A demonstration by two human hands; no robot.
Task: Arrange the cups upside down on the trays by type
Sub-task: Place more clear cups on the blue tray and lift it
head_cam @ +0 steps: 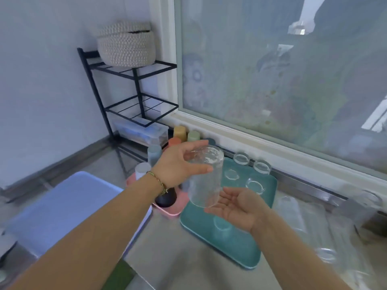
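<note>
My left hand (178, 166) grips a clear glass tumbler (206, 181) near its base, holding it mouth-down above the teal tray (236, 248). My right hand (236, 208) lies open, palm up, just beneath the tumbler's rim. Several clear glasses (254, 186) stand on the far part of the teal tray, and one more glass (222, 223) shows by my right wrist. Left of it, a pink tray (171, 214) carries coloured plastic cups (180, 132) upside down, with a dark cup (166, 198) at its near end.
A black wire shelf (134, 84) with a woven basket (126, 43) stands in the corner by the frosted window (282, 70). A light blue tray (62, 208) lies at the left. Clear plastic wrap and more glasses (293, 214) sit on the counter to the right.
</note>
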